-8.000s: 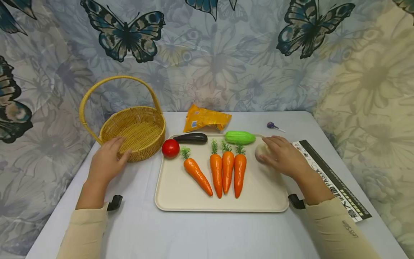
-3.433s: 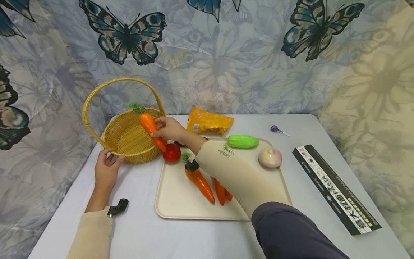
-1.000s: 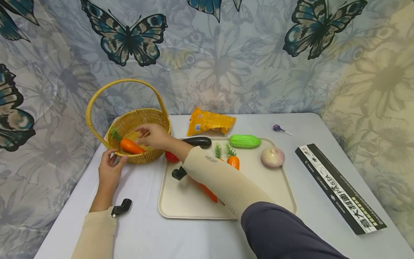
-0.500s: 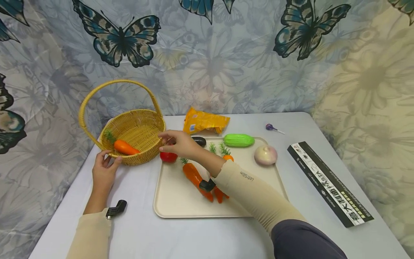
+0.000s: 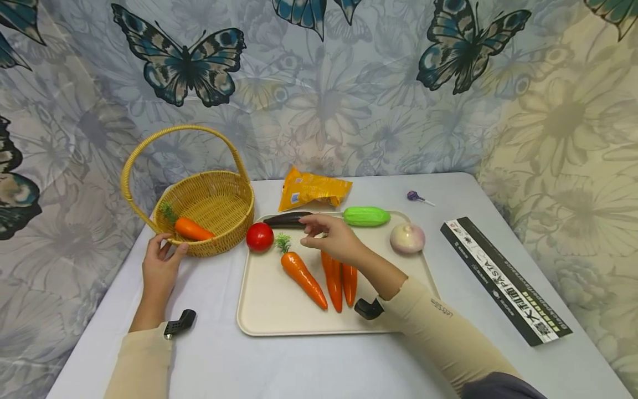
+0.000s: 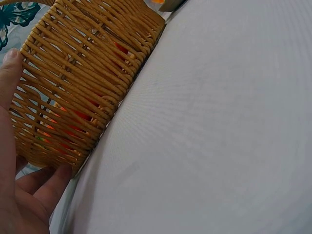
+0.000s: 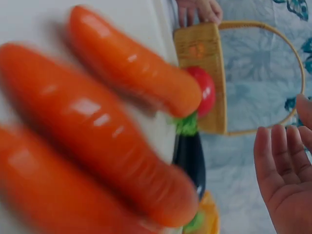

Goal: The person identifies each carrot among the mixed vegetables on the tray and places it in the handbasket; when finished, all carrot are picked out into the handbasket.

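My left hand (image 5: 160,265) holds the near left rim of the yellow wicker basket (image 5: 234,235); the left wrist view has the thumb at the rim and fingers (image 6: 51,187) against the woven side. One orange carrot (image 5: 193,228) lies inside the basket. Above the beige tray (image 5: 279,327) hovers my right hand (image 5: 336,238), fingers loosely extended and holding nothing. Beneath and beside it lie two carrots (image 5: 333,282), their tops hidden by the hand, and a third carrot (image 5: 304,280) slants to the left. A tomato (image 5: 260,237) sits at the tray's left edge.
An eggplant (image 5: 286,220), a green cucumber-like vegetable (image 5: 366,216) and an onion (image 5: 407,238) lie on the tray. Behind it is a yellow snack bag (image 5: 315,189). A lollipop (image 5: 418,197) and a long black-and-white pasta box (image 5: 505,280) lie to the right.
My right hand brought a carrot from the tray into the basket, let it go, and moved back right over the remaining carrots. My left hand stays at the basket's rim.
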Demonstrator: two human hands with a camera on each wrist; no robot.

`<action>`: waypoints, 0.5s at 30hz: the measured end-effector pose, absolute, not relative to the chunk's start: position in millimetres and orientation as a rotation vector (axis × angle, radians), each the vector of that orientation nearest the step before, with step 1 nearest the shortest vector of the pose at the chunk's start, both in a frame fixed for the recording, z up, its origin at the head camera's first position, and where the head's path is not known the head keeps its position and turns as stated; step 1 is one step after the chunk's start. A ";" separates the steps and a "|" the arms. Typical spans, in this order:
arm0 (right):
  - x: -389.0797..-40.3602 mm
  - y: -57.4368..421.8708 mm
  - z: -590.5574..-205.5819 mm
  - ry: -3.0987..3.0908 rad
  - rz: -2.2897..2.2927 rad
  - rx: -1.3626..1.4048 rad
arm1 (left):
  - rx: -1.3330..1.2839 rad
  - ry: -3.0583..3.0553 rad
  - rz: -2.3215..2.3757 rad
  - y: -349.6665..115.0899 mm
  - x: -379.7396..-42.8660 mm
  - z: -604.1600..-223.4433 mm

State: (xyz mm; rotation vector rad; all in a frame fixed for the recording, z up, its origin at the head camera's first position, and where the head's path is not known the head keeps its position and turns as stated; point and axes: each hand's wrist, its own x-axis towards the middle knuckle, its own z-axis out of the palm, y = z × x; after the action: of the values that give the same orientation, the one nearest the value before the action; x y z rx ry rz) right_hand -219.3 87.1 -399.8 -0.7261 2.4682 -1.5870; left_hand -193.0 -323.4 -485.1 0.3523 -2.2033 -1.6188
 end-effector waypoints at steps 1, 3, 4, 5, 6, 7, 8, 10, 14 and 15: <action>-216.9 92.7 -401.2 2.490 -1.571 -0.703 | 0.352 -2.207 -1.611 -323.2 -192.8 -485.1; -212.7 102.9 -404.6 2.515 -1.564 -0.661 | 0.359 -2.210 -1.606 -323.1 -192.3 -484.5; -210.8 107.7 -406.6 2.530 -1.563 -0.647 | 0.362 -2.211 -1.605 -323.4 -192.5 -484.3; -209.0 112.1 -408.2 2.543 -1.563 -0.636 | 0.368 -2.212 -1.603 -323.7 -192.4 -484.2; -207.1 116.4 -409.7 2.548 -1.566 -0.627 | 0.371 -2.212 -1.599 -324.1 -192.4 -484.1; -205.0 120.6 -411.0 2.558 -1.567 -0.616 | 0.373 -2.211 -1.599 -324.3 -192.1 -483.7; -203.1 125.0 -412.7 2.564 -1.570 -0.605 | 0.375 -2.206 -1.602 -324.8 -192.2 -483.7; -199.0 133.8 -416.1 2.582 -1.565 -0.576 | 0.380 -2.210 -1.598 -325.3 -192.2 -484.1; -191.5 151.4 -425.0 2.583 -1.588 -0.505 | 0.382 -2.220 -1.595 -324.4 -192.7 -485.0; -190.0 155.2 -427.5 2.576 -1.603 -0.486 | 0.378 -2.222 -1.594 -324.0 -193.1 -485.1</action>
State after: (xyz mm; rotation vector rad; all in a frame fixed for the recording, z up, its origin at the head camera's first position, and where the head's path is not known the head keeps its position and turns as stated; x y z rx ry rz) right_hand -190.0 155.2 -427.5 -0.4861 2.5756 -1.6031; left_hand -193.1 -324.0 -485.1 0.3783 -2.2220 -1.5938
